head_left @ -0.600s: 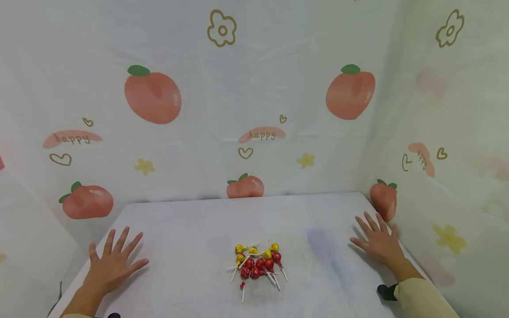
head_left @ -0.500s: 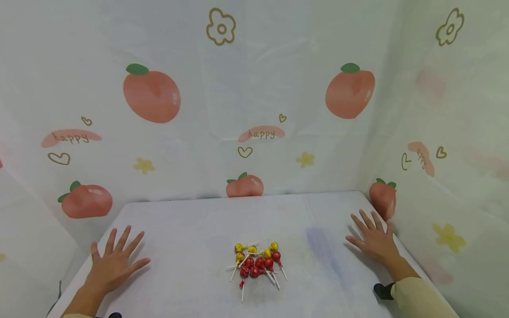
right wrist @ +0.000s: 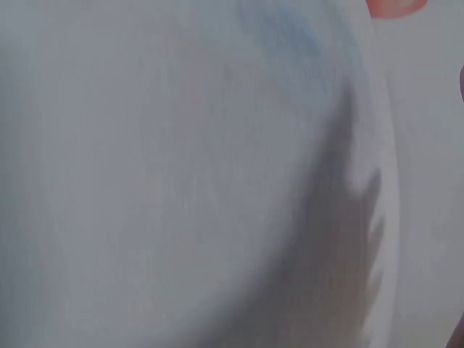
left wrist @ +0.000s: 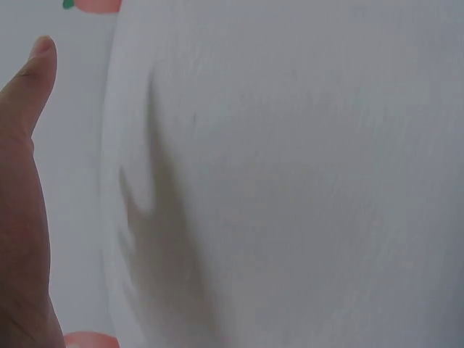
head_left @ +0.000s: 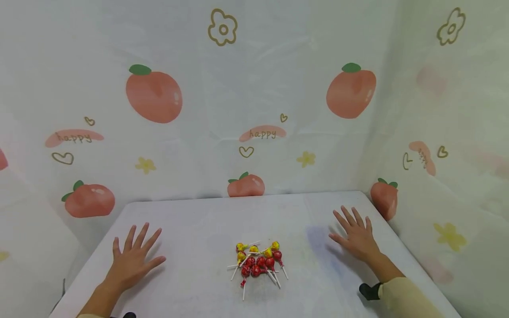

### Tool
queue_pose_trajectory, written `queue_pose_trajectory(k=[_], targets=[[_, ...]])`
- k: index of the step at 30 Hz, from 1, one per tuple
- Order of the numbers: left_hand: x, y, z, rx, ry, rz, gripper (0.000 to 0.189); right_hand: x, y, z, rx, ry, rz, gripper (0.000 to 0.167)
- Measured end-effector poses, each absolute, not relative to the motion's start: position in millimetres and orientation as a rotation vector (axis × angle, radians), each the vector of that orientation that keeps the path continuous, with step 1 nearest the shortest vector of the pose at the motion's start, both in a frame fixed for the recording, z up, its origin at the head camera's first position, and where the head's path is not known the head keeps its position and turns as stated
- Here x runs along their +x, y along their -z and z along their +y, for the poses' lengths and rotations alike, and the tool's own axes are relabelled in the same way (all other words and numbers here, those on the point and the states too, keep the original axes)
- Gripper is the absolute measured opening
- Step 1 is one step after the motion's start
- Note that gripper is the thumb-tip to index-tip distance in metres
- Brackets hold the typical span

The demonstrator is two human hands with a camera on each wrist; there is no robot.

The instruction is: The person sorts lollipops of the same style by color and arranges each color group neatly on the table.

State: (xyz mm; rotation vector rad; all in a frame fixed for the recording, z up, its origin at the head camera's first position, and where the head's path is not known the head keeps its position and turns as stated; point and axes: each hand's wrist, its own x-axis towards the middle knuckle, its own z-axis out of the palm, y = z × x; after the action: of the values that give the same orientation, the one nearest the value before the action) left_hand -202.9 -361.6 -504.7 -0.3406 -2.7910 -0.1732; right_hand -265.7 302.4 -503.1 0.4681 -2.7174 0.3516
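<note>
A cluster of lollipops with red and yellow wrappers and white sticks lies near the middle of the table; one red lollipop (head_left: 245, 271) and one yellow lollipop (head_left: 241, 256) are at its left side. My left hand (head_left: 131, 265) is to the left of the cluster, palm down with fingers spread, holding nothing. On the other side my right hand (head_left: 359, 238) also has its fingers spread and holds nothing. In the left wrist view the thumb (left wrist: 36, 80) shows at the left, with the hand's shadow on the table. The right wrist view shows mostly the hand's shadow.
The white table (head_left: 191, 221) has a bluish stain (head_left: 318, 238) right of the lollipops. A white curtain (head_left: 199, 88) printed with peaches, hearts and flowers rises behind the table's far edge and along its sides. Each wrist carries a dark strap-like piece (head_left: 370, 291).
Both hands have moved inward, the left hand to the right and the right hand to the left and slightly farther forward. The lollipops lie as before.
</note>
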Motion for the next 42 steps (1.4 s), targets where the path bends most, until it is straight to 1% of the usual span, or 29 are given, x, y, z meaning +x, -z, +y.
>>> queue_pose_trajectory(k=[9,17,21,28,32,37,42], targets=[[-211,507,-323,-0.464,0.267,-2.720,0.083,-264,507,269,0.540,-0.463,-2.685,0.076],[-216,510,-288,-0.532,0.389,-2.682,0.082,-266,510,240,0.678,-0.725,-2.616,0.077],[-222,510,-264,-0.548,0.483,-2.661,0.079,-264,510,224,0.683,-0.904,-2.644,0.078],[-226,511,-224,-0.573,0.692,-2.609,0.079,-259,510,190,0.619,-1.229,-2.680,0.072],[-227,514,-205,-0.540,0.856,-2.588,0.077,-259,511,175,0.559,-1.335,-2.644,0.066],[-229,517,-185,-0.409,1.120,-2.615,0.072,-260,514,157,0.446,-1.426,-2.634,0.056],[-232,520,-167,-0.305,1.305,-2.597,0.059,-260,518,142,0.382,-1.538,-2.645,0.048]])
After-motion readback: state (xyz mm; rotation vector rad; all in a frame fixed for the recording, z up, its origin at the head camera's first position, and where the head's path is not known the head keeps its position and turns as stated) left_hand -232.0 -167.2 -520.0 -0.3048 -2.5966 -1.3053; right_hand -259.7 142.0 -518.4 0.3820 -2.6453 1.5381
